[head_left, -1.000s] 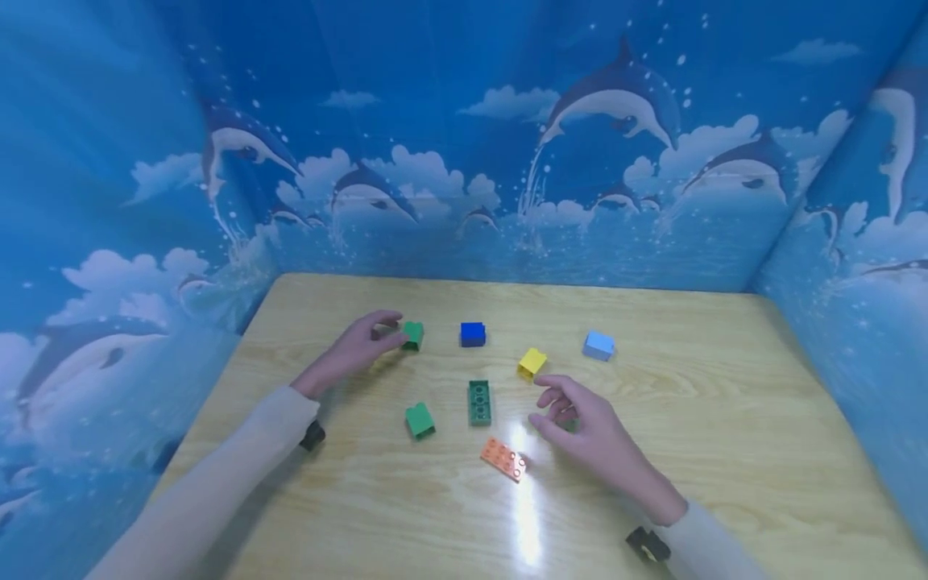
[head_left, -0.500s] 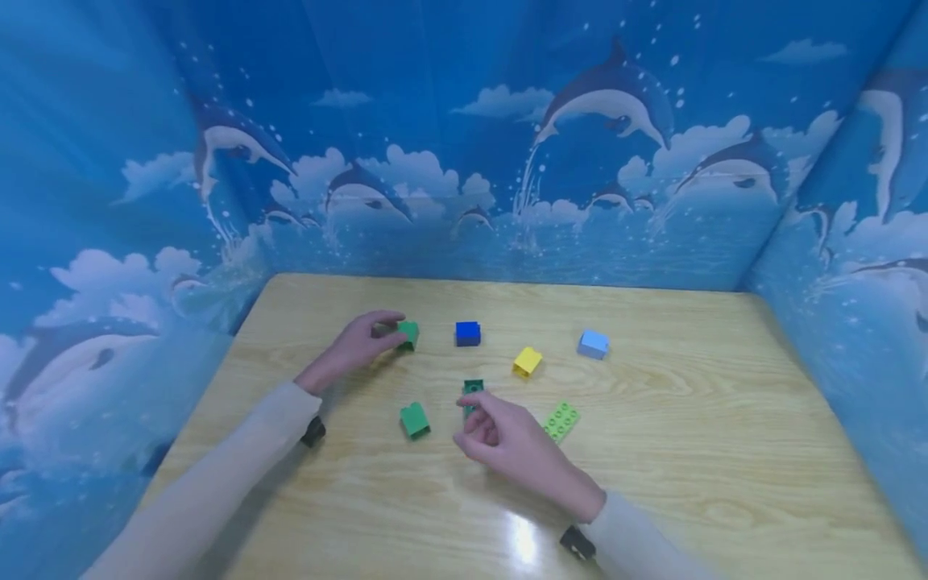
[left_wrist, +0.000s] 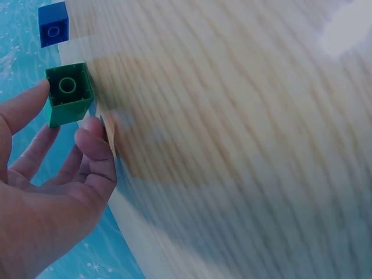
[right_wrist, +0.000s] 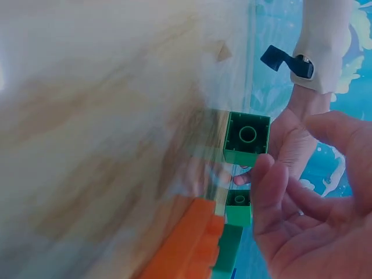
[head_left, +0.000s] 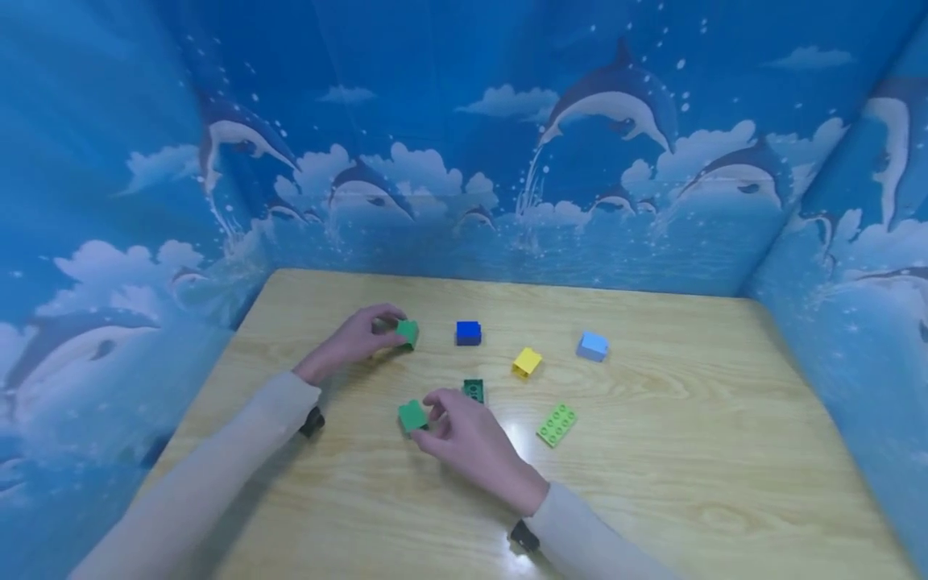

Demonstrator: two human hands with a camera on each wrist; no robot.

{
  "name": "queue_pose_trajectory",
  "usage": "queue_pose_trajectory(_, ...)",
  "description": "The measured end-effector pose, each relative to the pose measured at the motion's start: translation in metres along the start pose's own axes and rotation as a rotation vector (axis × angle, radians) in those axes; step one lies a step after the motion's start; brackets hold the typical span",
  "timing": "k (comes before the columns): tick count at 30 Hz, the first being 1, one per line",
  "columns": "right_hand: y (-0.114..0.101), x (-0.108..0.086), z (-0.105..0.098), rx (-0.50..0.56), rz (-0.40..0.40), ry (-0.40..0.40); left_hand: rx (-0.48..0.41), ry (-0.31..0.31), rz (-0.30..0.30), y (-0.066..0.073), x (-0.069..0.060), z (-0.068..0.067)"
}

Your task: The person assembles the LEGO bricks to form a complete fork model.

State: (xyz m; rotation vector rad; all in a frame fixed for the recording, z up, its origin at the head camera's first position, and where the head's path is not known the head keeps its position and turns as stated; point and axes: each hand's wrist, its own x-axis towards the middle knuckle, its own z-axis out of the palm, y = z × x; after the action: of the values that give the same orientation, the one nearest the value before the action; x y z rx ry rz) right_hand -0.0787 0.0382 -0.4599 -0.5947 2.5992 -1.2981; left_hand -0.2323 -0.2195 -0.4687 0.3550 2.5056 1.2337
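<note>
My left hand [head_left: 362, 334] pinches a green toy building brick [head_left: 408, 332] at the back left. In the left wrist view, the thumb lies at one side of this brick [left_wrist: 68, 96] and a fingertip at its lower edge; its hollow underside faces the camera. My right hand [head_left: 474, 439] reaches to a nearer green brick [head_left: 412, 416], with thumb and fingers spread beside it. In the right wrist view, fingertips overlap a corner of that brick [right_wrist: 247, 139], while the thumb stands apart; whether they touch is unclear. A dark green brick [head_left: 474, 391] lies partly hidden behind the right hand.
A dark blue brick [head_left: 468, 333], a yellow brick [head_left: 527, 362] and a light blue brick [head_left: 593, 346] lie farther back on the wooden table [head_left: 689, 451]. A lime plate brick [head_left: 557, 424] lies right of centre. An orange brick [right_wrist: 186, 244] shows in the right wrist view.
My right hand has moved left, from above the lime brick to the near green brick, and now covers the orange brick. The left hand has stayed in place, and its brick has tilted slightly.
</note>
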Motion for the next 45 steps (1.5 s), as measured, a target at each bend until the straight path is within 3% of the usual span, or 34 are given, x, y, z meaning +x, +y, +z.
queue_pose_trajectory(10, -0.009, 0.018, 0.015, -0.208, 0.094, -0.035, -0.076, -0.039, 0.019, -0.003, -0.006, -0.004)
queue_pose_trajectory(23, -0.010, 0.024, 0.023, -0.302, 0.021, -0.042, -0.135, -0.060, 0.020, -0.001, -0.006, -0.006)
queue_pose_trajectory(32, -0.010, 0.025, 0.016, -0.186, 0.033, -0.098, -0.073, -0.046, -0.036, -0.002, -0.015, -0.007)
queue_pose_trajectory(39, -0.008, 0.022, 0.015, -0.092, 0.035, -0.110, -0.065, -0.038, -0.014, -0.009, -0.023, -0.010)
queue_pose_trajectory(45, -0.008, 0.020, 0.009, 0.010, 0.086, -0.121, -0.068, -0.025, 0.007, -0.012, -0.031, -0.012)
